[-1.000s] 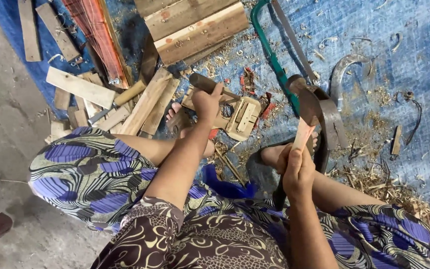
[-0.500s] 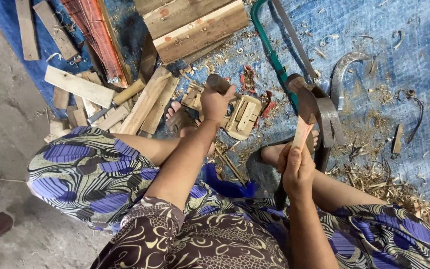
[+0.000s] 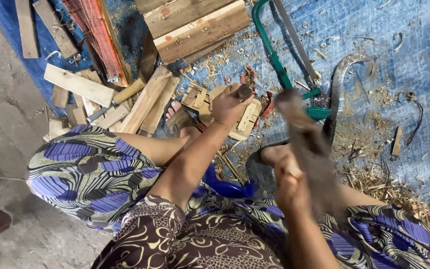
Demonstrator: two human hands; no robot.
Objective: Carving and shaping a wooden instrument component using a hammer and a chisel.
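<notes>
Left hand (image 3: 229,103): fingers closed round a short dark wooden handle (image 3: 244,92), above pale slatted wooden piece (image 3: 247,119).
Right hand (image 3: 292,187): fingers grip blurred brown wooden piece (image 3: 307,144), at 4 o'clock from the handle.

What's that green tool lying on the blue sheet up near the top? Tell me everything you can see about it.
The green saw looks like a bow-type frame saw: a curved green metal tube bending round at the top, with a thin straight grey blade running down its right side. It lies flat on the blue tarp among wood shavings, beside a stack of planks. Its lower end is partly hidden behind the blurred dark tool in the right hand. Neither hand touches it.
</notes>
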